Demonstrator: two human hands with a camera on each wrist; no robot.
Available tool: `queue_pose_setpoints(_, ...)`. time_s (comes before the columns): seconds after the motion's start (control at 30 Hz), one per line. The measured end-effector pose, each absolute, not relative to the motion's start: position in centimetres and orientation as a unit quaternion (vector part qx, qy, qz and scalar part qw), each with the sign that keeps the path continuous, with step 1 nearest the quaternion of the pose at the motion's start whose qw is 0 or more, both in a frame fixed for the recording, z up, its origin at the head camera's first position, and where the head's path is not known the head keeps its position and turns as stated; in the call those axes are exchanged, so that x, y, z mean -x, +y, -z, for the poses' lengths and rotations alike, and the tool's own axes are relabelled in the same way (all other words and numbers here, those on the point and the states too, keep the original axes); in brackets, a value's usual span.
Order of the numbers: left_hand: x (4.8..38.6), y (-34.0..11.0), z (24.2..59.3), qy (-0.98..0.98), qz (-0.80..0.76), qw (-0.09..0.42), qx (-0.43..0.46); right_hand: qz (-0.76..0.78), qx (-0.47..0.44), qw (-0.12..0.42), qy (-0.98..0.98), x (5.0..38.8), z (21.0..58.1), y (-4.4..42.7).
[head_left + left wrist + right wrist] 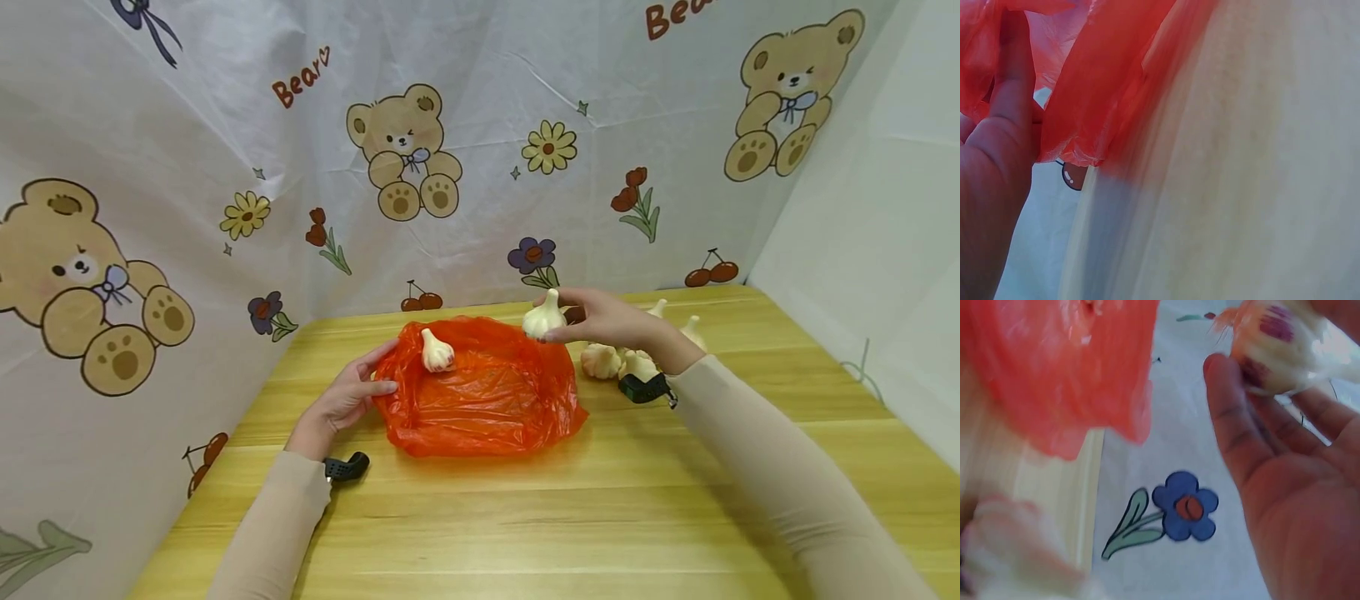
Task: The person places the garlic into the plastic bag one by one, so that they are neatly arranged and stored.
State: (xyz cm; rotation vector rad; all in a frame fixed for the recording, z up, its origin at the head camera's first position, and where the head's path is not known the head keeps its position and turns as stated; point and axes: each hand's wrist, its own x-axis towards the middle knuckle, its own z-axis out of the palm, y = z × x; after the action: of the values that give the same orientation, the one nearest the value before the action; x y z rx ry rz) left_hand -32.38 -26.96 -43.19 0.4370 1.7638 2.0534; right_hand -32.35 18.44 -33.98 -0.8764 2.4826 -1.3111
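A red plastic bag [480, 408] lies spread on the table with its mouth wide. One garlic bulb [438, 353] rests inside it, near the left side. My left hand [348, 395] pinches the bag's left rim, thumb on the inner side; in the left wrist view the fingers partly disappear behind the red film. Above the bag's right edge, my right hand [609, 320] holds another garlic bulb [543, 319] by thumb and fingers, stem up. The right wrist view shows purple patches on the held bulb [1279, 344].
Several more garlic bulbs [601, 361] sit on the wooden table [480, 525] right of the bag, partly hidden by my right forearm. A printed bear cloth [480, 242] hangs behind and at the left. A white wall [877, 208] stands at the right, with a thin cable [864, 367].
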Motion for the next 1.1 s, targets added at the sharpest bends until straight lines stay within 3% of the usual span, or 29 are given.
queue_pose_setpoints(0.73,32.5,-27.0,43.3,0.630,-0.734,0.196,-0.160,0.437,0.286,0.084,0.849,34.7,31.8,10.4)
queue_pose_setpoints(1.1,32.5,-27.1,43.3,0.636,-0.731,0.196,-0.151,0.474,0.297,0.100,0.823,36.0,32.6,7.2)
